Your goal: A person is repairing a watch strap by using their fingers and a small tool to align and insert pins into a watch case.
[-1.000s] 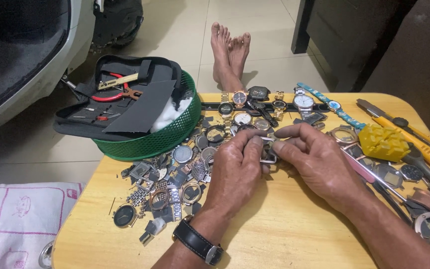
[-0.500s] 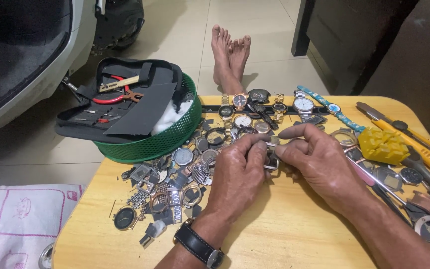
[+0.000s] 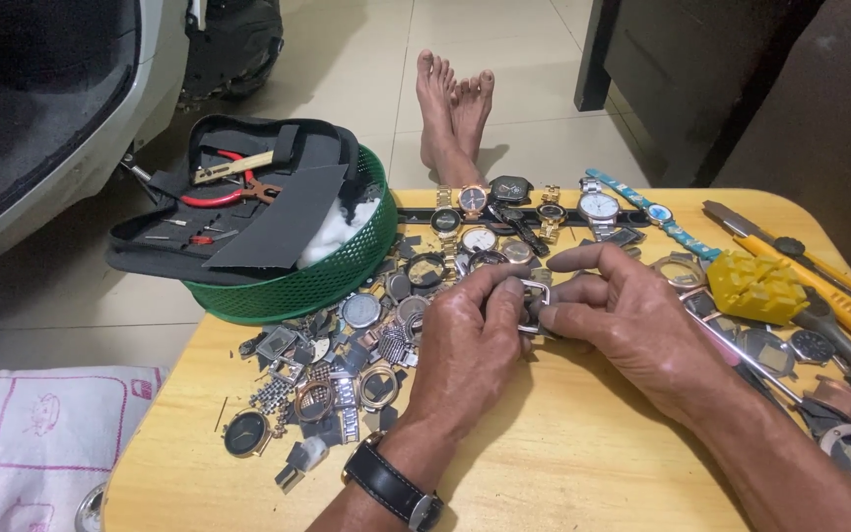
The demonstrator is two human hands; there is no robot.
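Steel watch case sits pinched between left hand and right hand, fingers closed on it. Best kept low over the counter (2 hands steady).

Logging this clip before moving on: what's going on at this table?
A person sits at a yellow table, both hands together over it. The left hand and right hand pinch a small metal watch case between their fingertips. Left of the hands lies a heap of watch parts; behind it a green basket holds a tool pouch. A yellow holder block sits to the right.
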